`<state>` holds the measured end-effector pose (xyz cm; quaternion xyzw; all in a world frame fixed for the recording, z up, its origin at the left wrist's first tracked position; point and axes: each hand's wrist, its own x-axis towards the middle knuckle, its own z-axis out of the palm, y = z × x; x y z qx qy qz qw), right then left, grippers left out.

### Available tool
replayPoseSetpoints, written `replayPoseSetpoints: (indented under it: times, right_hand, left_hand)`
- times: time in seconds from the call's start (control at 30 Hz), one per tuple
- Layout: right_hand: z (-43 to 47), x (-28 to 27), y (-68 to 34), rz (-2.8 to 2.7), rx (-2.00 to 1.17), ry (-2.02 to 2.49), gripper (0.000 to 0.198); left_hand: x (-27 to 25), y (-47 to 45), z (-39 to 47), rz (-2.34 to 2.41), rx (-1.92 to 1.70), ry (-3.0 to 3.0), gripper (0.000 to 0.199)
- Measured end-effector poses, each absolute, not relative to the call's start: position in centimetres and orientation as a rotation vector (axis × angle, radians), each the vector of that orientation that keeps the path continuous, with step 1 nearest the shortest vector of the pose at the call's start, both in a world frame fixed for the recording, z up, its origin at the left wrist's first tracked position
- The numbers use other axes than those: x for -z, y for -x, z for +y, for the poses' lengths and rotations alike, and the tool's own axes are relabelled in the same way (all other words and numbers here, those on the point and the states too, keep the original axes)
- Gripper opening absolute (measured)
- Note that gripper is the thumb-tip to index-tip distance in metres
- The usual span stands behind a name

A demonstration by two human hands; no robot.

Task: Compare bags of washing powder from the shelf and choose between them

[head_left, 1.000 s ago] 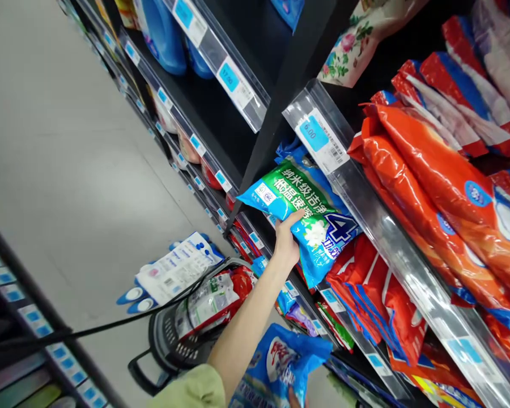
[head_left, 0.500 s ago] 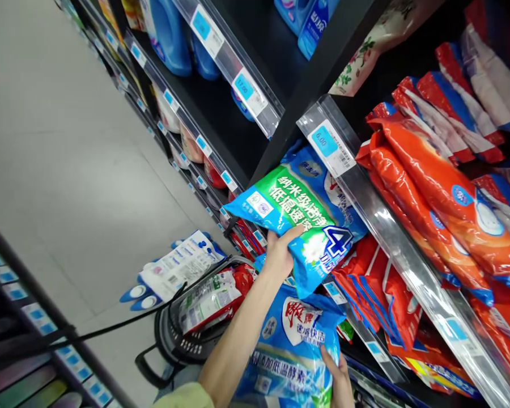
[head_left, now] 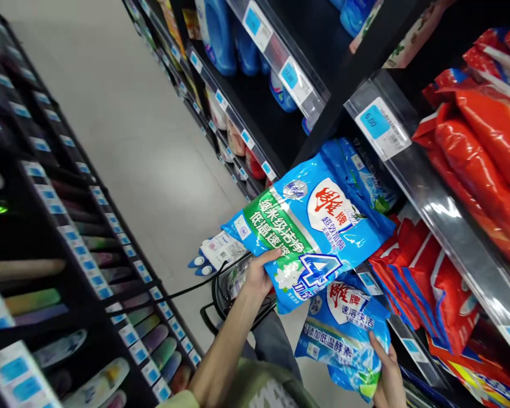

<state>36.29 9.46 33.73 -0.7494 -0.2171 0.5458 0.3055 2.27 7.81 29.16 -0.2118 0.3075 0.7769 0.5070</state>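
The big bag (head_left: 314, 226) is a soft blue and green pouch with white and red print and a large 4 on it. The left hand (head_left: 257, 276) grips its lower left corner, thumb on top and fingers hidden under. The bag sticks out of the shelf (head_left: 433, 192), with its far end at 2 o'clock tucked under the clear rail and the price tag (head_left: 382, 129).

The small bag (head_left: 344, 334) is at 5 o'clock from the big one, just below it. The right hand (head_left: 386, 371) holds its right edge, with the fingers curled on the plastic. It is blue too, shiny and crinkly.

Both bags look floppy, like they are full of powder. I think a corner grip lets a bag like that sag and slip. It would be safer to slide the left hand more under the middle, so the weight rests on the palm. Squeezing hard could pop a seam, so a flat, gentle hold seems best.

The basket (head_left: 232, 292) sits on the floor at 7 o'clock from the big bag. It is black with holes and a long bar handle. A white pack (head_left: 216, 252) leans out of it.

At 3 o'clock, red bags (head_left: 471, 147) lie stacked on the shelf, smooth and glossy. More red bags sit one shelf lower. At 12 o'clock stand hard blue bottles (head_left: 221, 34).
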Motion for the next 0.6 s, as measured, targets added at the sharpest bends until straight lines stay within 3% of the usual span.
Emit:
replayPoseSetpoints:
  times: [0.27, 0.6]
  right_hand:
    - [8.7, -34.2, -37.8, -0.542, -1.447, 2.112, 0.118]
    - [6.6, -32.4, -40.0, -0.514, -1.469, 2.171, 0.117]
  left_hand:
    - [-31.3, -3.0, 4.7, 0.733, -1.828, 0.452, 0.087]
    - [-29.9, -3.5, -0.1, 0.725, -1.829, 0.426, 0.088]
